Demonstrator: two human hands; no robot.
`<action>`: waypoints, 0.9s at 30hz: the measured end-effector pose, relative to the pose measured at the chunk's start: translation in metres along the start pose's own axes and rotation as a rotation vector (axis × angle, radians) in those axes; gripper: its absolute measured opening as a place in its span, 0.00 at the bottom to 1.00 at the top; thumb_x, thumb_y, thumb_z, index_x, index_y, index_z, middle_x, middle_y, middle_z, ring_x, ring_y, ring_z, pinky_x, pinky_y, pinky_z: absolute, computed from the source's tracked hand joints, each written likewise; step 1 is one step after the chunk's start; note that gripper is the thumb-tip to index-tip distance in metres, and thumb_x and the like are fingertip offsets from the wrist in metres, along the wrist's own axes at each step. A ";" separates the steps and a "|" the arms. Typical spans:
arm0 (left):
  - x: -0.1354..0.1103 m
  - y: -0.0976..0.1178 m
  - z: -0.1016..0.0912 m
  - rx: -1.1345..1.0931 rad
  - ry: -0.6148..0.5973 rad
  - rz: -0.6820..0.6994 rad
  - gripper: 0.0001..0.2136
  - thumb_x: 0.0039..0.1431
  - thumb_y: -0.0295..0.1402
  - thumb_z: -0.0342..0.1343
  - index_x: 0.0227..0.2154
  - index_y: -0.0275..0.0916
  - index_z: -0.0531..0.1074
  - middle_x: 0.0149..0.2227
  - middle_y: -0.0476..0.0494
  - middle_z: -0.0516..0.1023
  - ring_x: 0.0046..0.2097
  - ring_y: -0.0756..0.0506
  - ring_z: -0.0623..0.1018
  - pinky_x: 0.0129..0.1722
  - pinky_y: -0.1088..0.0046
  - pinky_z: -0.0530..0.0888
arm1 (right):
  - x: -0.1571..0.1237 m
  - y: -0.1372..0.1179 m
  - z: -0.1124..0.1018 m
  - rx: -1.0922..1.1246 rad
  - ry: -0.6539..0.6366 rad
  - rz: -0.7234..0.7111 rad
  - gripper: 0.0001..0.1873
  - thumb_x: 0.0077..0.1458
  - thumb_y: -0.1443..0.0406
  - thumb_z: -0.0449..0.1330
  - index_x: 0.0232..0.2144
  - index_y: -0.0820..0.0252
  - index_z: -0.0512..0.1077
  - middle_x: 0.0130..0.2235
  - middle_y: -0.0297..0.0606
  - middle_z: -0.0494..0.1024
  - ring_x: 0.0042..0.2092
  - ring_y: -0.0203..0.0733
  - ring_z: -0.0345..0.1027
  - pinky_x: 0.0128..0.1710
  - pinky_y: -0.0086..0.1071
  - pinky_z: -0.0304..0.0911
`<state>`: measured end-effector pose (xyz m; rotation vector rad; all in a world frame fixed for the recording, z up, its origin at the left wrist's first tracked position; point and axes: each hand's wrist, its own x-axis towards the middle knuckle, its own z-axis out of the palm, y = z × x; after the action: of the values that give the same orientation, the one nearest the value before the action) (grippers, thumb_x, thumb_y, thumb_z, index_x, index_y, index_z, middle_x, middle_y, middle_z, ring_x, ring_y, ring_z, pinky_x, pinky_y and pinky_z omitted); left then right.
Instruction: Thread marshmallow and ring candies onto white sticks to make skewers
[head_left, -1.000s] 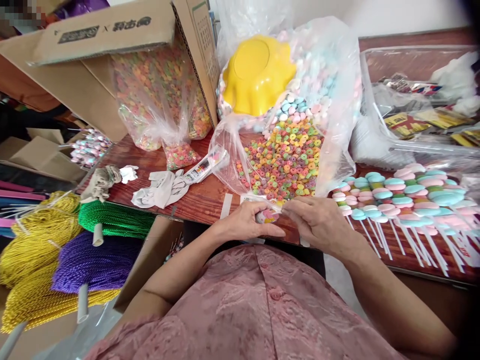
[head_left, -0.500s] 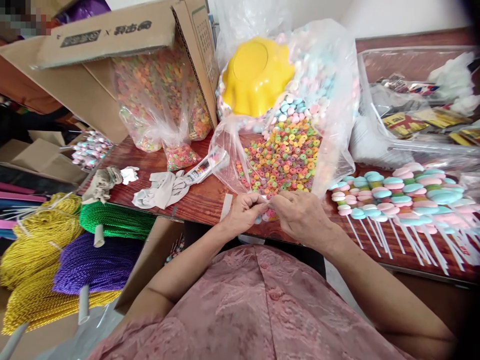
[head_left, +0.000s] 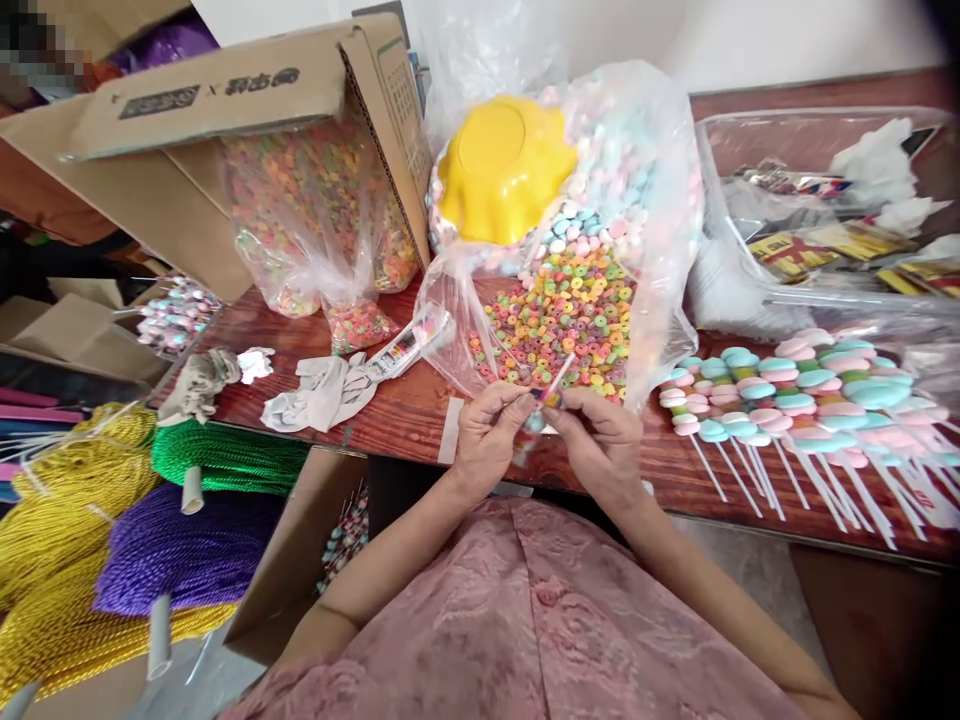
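A candy stick (head_left: 547, 396) is pinched between my two hands at the table's front edge. Its white end points up and away, and small coloured pieces sit near my fingertips. My left hand (head_left: 489, 438) grips it from the left with thumb and forefinger. From the right, my right hand (head_left: 604, 440) closes on it the same way. Some pale blue and pink pieces show just below the fingers, partly hidden. Right behind the hands lies a heap of coloured ring candies (head_left: 566, 325) on an open clear plastic bag (head_left: 660, 330).
A yellow scalloped bowl (head_left: 506, 165) lies upside down on pastel candies (head_left: 626, 150). Finished candy skewers (head_left: 795, 390) lie at right, before a clear tray (head_left: 720, 200). At left are a cardboard box (head_left: 390, 110), a grey glove (head_left: 322, 390), a tube (head_left: 401, 345) and cord bundles (head_left: 195, 540).
My right hand has turned and drawn slightly away from my left, uncovering the pieces between them. The stick's white end now sticks up. The view has shifted slightly.
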<state>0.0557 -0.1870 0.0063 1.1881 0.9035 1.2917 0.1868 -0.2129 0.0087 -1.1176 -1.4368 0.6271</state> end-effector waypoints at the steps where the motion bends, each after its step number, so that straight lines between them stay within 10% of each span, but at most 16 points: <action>1: -0.001 -0.002 0.000 -0.058 -0.007 -0.042 0.12 0.57 0.45 0.61 0.34 0.40 0.79 0.32 0.48 0.76 0.37 0.51 0.74 0.42 0.75 0.72 | 0.002 0.000 -0.002 0.008 0.000 -0.009 0.05 0.60 0.68 0.59 0.30 0.58 0.73 0.28 0.31 0.71 0.29 0.34 0.63 0.30 0.30 0.60; 14: -0.010 -0.009 -0.001 -0.120 -0.199 -0.371 0.21 0.52 0.53 0.62 0.27 0.37 0.71 0.27 0.50 0.69 0.31 0.52 0.69 0.34 0.77 0.70 | -0.003 0.013 0.016 -0.072 0.221 -0.216 0.09 0.59 0.72 0.57 0.35 0.53 0.75 0.32 0.35 0.69 0.35 0.39 0.66 0.34 0.35 0.64; 21: 0.001 0.003 -0.011 -0.207 -0.404 -0.594 0.21 0.48 0.51 0.65 0.27 0.35 0.71 0.24 0.50 0.72 0.24 0.53 0.72 0.26 0.78 0.69 | 0.008 0.012 -0.032 -0.456 -0.082 -0.536 0.24 0.58 0.72 0.56 0.54 0.46 0.70 0.57 0.43 0.70 0.53 0.49 0.66 0.48 0.43 0.63; 27: 0.006 0.009 -0.027 -0.205 -0.895 -0.902 0.21 0.47 0.48 0.66 0.23 0.33 0.70 0.21 0.47 0.72 0.20 0.51 0.72 0.21 0.76 0.68 | -0.006 0.006 -0.059 -0.716 -0.443 -0.774 0.19 0.62 0.70 0.53 0.52 0.51 0.71 0.47 0.36 0.81 0.54 0.47 0.67 0.53 0.47 0.52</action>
<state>0.0285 -0.1786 0.0105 0.8675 0.4892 0.0666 0.2444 -0.2292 0.0128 -0.8373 -2.4025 -0.2458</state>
